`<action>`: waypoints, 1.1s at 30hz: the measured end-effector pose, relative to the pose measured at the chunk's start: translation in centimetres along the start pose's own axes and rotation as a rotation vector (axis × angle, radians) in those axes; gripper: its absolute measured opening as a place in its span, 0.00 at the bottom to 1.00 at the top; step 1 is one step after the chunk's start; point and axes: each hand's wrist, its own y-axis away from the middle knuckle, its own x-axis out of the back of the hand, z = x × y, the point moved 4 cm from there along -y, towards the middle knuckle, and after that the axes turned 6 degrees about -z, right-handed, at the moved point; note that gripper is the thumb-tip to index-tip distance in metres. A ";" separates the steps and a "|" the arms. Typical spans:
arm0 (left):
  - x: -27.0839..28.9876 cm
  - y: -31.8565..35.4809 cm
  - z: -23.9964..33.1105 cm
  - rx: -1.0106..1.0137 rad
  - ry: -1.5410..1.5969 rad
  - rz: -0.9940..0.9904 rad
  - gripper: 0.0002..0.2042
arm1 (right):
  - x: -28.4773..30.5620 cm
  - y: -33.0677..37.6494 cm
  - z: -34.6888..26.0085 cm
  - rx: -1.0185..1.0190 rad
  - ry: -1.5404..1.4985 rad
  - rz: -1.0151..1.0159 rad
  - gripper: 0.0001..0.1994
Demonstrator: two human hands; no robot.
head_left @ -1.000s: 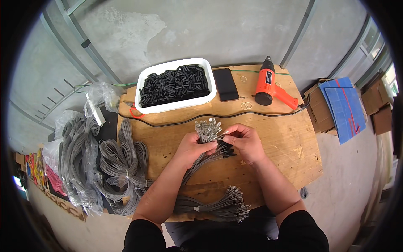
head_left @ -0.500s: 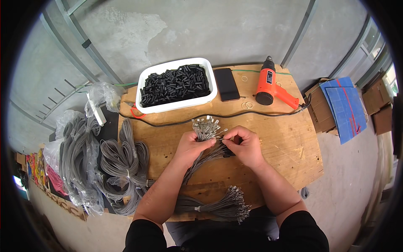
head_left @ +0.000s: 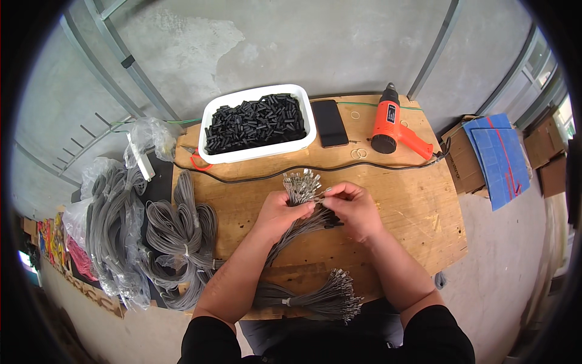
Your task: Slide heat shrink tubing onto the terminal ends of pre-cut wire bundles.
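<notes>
My left hand [head_left: 280,212] grips a bundle of grey wires [head_left: 300,224] with metal terminals fanned out at the top [head_left: 301,183]. My right hand [head_left: 353,209] pinches at the terminals from the right and holds a small black piece against the wires. A second tied bundle of grey wires [head_left: 315,297] with terminals lies on the wooden table [head_left: 412,212] close to my body. A white tub [head_left: 257,124] full of short black tubes stands at the far side.
A black phone [head_left: 330,121] and an orange heat gun [head_left: 391,124] lie beyond my hands, a black cord [head_left: 254,176] running across. Coils of grey wire [head_left: 182,236] and bagged wire [head_left: 112,230] pile at the left. Cardboard boxes with blue sheets [head_left: 494,155] stand right.
My hands and the wire bundle have shifted only slightly; the fingers keep working at the terminals. Nothing else has moved.
</notes>
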 end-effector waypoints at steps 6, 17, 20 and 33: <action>0.4 0.0 0.2 0.014 0.068 0.068 0.06 | 2.5 -0.3 -0.6 -0.166 -0.622 0.108 0.08; 0.3 0.2 0.5 -0.001 0.090 0.045 0.07 | 1.7 -0.4 -1.6 -0.141 -0.419 0.175 0.09; 0.1 0.2 0.7 -0.010 0.105 0.044 0.07 | 1.9 -0.3 -2.0 -0.113 -0.280 0.049 0.09; 0.2 0.2 0.6 -0.013 0.095 0.017 0.06 | 2.3 -0.4 -1.1 -0.110 -0.554 -0.082 0.10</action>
